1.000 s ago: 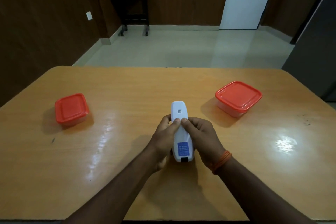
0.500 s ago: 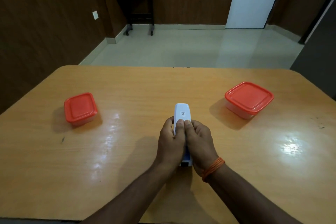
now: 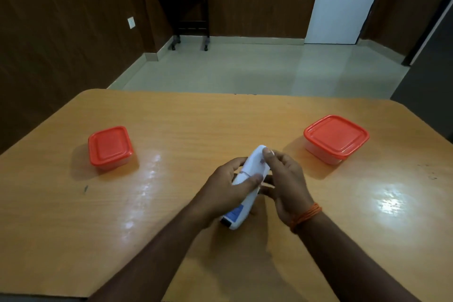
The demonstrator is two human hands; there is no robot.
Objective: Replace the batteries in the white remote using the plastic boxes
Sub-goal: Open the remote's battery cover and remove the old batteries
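Note:
The white remote (image 3: 252,167) is held back side up over the middle of the wooden table (image 3: 220,120), tilted with its far end to the right. My left hand (image 3: 225,191) grips its middle, thumb across the back. My right hand (image 3: 286,184) holds its far end, thumb on the top edge. A blue label shows near the remote's near end. A small clear plastic box with a red lid (image 3: 109,147) sits at the left. A larger red-lidded box (image 3: 335,138) sits at the right. Both lids are on.
The table's far edge borders a pale tiled floor. A dark side table (image 3: 188,14) with a small white pot stands against the far wall. A white door (image 3: 343,0) is at the back right.
The remote has turned from straight ahead to a diagonal. My right thumb has slid up to its far end while my left thumb stays across the middle.

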